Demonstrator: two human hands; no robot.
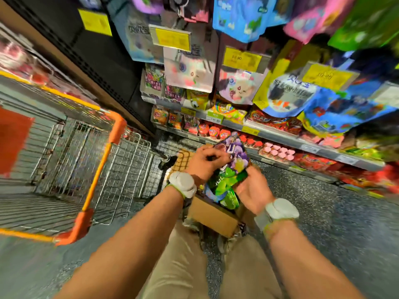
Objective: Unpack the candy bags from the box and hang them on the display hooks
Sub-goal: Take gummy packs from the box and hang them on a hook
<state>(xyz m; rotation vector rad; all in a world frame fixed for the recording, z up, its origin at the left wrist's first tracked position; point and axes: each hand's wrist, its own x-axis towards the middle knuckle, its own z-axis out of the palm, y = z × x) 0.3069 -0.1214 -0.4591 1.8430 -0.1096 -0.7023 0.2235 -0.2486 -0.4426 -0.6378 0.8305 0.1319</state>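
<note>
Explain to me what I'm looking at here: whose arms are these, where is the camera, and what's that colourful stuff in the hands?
There is no machine here. A person wears one wide-angle camera on the head, looking down, so you see their own two arms, which is also why the edges look bent and blurred.

The left hand grips the top of a bunch of candy bags, purple and green ones. The right hand supports the bunch from the side and below; its fingers look loosely curled round it, though blur hides the detail. Each wrist carries a white band.

Under the bags, on the speckled floor by the person's legs, sits a cardboard box with more bags showing inside. To the left stands a wire shopping cart with orange handles. Ahead are store shelves of sweets, and above them hanging bags with yellow price tags.
</note>
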